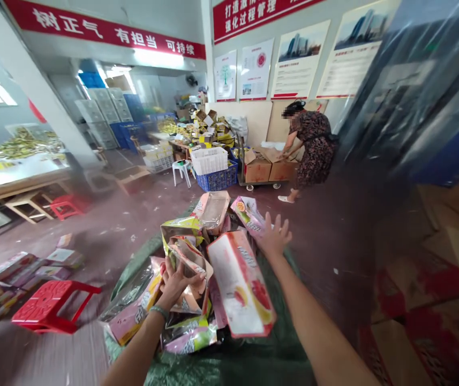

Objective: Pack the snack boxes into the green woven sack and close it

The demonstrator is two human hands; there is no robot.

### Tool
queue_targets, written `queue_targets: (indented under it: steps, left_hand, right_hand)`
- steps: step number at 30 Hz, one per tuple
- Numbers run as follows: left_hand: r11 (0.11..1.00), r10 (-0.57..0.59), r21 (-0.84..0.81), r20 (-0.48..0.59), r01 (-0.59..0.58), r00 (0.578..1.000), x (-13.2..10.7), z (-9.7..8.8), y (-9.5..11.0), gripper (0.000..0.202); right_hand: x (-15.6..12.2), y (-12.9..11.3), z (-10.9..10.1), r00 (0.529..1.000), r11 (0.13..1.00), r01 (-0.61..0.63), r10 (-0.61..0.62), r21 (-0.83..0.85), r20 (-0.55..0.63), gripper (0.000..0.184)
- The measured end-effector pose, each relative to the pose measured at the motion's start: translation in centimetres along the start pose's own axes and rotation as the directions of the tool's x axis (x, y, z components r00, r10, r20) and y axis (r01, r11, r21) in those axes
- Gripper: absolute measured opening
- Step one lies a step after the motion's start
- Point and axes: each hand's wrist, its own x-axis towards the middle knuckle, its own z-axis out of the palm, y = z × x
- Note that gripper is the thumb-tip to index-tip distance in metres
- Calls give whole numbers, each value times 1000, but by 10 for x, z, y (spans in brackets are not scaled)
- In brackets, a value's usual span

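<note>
A heap of flattened, torn colourful cartons (197, 279) lies on a green sack (233, 364) in front of me. My left hand (175, 284) is closed on a crumpled pink and tan carton piece (189, 262) in the heap. A long pink and white fruit carton (241, 284) lies tilted between my arms. My right hand (273, 236) is stretched out beyond it with fingers spread, holding nothing, close to a pink carton (247, 212) at the far side of the heap.
A red plastic stool (48, 305) stands at left beside more flattened cartons (0, 279). Further back, a person (309, 145) bends over brown boxes on a cart (267, 171). Blue and white crates (213, 169), tables and a plastic-wrapped stack (422, 91) are around.
</note>
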Motion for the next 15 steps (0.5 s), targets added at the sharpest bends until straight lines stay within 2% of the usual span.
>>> queue_targets:
  steps: [1,3,4,7,8,10,11,12,13,14,15]
  left_hand:
    - [1000,-12,0,11,12,1000,-1,-1,2,93]
    - [1000,-12,10,19,12,1000,-2,-3,3,93]
    - [1000,-2,13,15,2,1000,-2,-4,4,93]
    - [1000,30,8,13,-30,999,-6,-7,5,94]
    - [999,40,7,16,-40,999,-8,-7,5,94]
    - [996,89,2,-20,-89,996,-12,-6,5,91]
    - [991,137,-1,-72,-137,988,-14,-5,4,89]
    - [982,186,-8,-152,-189,971,-16,-3,3,88]
    - [970,229,-18,-252,-241,940,-19,-1,2,89]
    - [955,267,-26,-357,-295,895,-21,0,0,94]
    - [936,302,-28,-457,-352,837,-23,0,0,100]
  right_hand:
    - [6,2,5,996,999,-48,50,-25,69,57]
    - [10,1,12,982,998,-60,65,-38,177,35]
    - [8,-2,12,982,998,-54,60,-34,178,27]
    - [-7,-20,2,991,993,-113,115,-29,72,35]
    - [-13,-28,-2,995,995,-95,96,-8,38,35]
    - [-23,-46,-7,992,991,103,-109,88,66,29]
    - [-27,-55,-5,961,959,234,-253,157,115,25]
    - [-29,-63,-1,909,912,340,-381,228,170,23]
    - [-30,-70,6,854,870,402,-469,286,224,22]
    - [-30,-74,14,821,851,417,-504,320,268,20]
    - [-30,-77,23,818,854,401,-497,331,290,17]
